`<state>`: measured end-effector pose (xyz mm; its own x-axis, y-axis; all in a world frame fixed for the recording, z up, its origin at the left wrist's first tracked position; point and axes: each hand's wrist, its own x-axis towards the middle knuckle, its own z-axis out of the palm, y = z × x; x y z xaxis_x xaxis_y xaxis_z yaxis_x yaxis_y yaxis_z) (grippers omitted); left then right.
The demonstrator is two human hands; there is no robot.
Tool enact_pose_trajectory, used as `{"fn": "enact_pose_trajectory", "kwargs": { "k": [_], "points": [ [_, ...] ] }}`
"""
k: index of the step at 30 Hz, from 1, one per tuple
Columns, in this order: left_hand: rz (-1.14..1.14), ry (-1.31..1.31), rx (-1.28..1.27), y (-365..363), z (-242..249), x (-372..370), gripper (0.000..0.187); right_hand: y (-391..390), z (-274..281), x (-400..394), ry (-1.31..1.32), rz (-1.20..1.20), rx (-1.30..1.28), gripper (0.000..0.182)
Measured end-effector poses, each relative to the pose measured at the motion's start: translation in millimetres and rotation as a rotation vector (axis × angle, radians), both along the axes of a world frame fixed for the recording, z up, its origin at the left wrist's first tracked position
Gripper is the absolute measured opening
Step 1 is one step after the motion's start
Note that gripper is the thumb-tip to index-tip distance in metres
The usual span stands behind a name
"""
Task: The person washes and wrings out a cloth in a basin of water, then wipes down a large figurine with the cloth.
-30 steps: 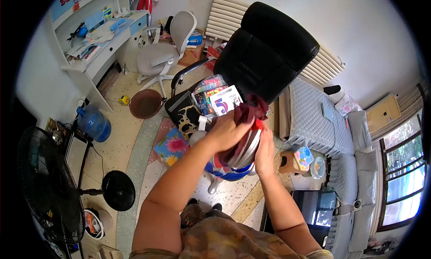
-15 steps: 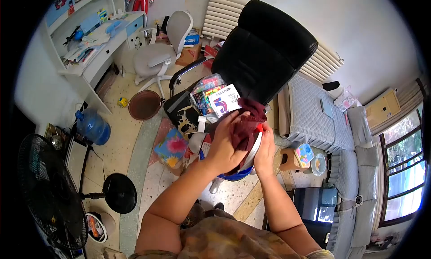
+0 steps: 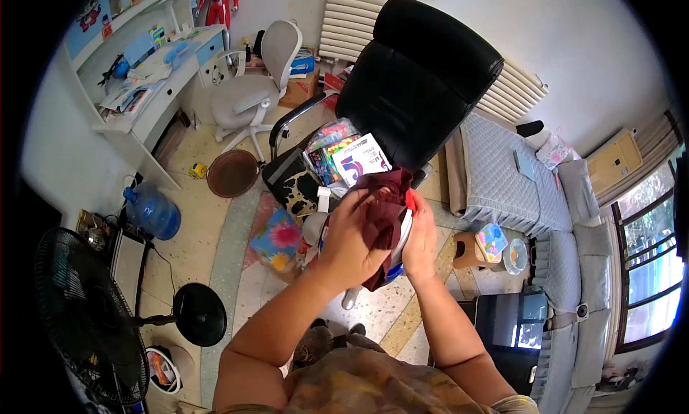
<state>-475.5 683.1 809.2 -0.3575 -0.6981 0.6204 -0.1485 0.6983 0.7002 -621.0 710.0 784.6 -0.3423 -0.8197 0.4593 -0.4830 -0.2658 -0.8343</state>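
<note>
Bunched maroon cloth (image 3: 384, 212) is gripped in my left hand (image 3: 346, 238), its fingers wrapped over the folds. My right hand (image 3: 421, 243) is closed along the side of a red, white and blue item (image 3: 404, 236) whose kind I cannot tell. The cloth covers most of that item. Just beyond my hands, a white box with a large printed figure (image 3: 361, 160) lies on the black office chair's seat among colourful packets (image 3: 331, 147). A black and cream patterned piece (image 3: 301, 193) lies nearer the chair's front edge.
A flower-print stool (image 3: 276, 238) stands left of my hands. Further left are a brown basin (image 3: 232, 173), a water jug (image 3: 152, 213) and a black fan (image 3: 90, 317). A grey swivel chair (image 3: 244, 98) is by the desk. On the right stand a bed (image 3: 495, 170) and a small stool (image 3: 491, 242).
My hands and the maroon cloth have shifted slightly left. The cloth now hangs lower over the item, hiding more of its blue part. The view has tilted a little.
</note>
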Motion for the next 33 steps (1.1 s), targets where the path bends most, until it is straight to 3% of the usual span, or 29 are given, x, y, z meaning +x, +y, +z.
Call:
{"fn": "enact_pose_trajectory", "kwargs": {
  "k": [2,7,11,13,14,17,25,29,31,33],
  "points": [
    [-0.077,0.046,0.153,-8.1,2.8,-2.7,0.036,2.4,1.4,0.5,0.02,-0.009,-0.012,0.041],
    [-0.211,-0.021,0.071,-44.1,13.4,-8.4,0.034,5.1,2.4,3.2,0.026,-0.045,-0.002,0.04],
    [-0.377,-0.209,0.545,-75.1,-5.8,-12.4,0.037,4.0,2.1,4.4,0.063,-0.054,-0.014,0.039],
    [-0.267,-0.129,0.165,-63.2,6.8,-17.2,0.035,1.7,-1.0,3.4,0.006,-0.061,0.004,0.038],
    [-0.266,-0.028,0.095,-52.9,20.3,-16.4,0.03,0.9,-0.3,2.7,0.005,-0.066,-0.005,0.038],
    [-0.116,-0.063,-0.009,-34.2,4.3,-5.6,0.032,-0.5,0.6,2.9,0.025,-0.093,0.001,0.036],
    [-0.098,-0.182,-0.108,-6.6,18.1,11.4,0.04,-0.1,5.2,3.0,0.014,-0.07,-0.019,0.033],
    [-0.175,0.007,0.132,13.9,6.2,13.8,0.043,1.2,5.5,0.0,0.005,-0.069,-0.015,0.034],
    [-0.14,0.097,0.45,16.0,-1.4,21.3,0.046,0.2,4.4,-0.9,0.0,-0.048,0.015,0.035],
    [-0.442,0.936,1.07,4.0,6.8,31.5,0.051,-0.3,1.8,-1.9,-0.018,-0.034,0.01,0.036]
  ]
}}
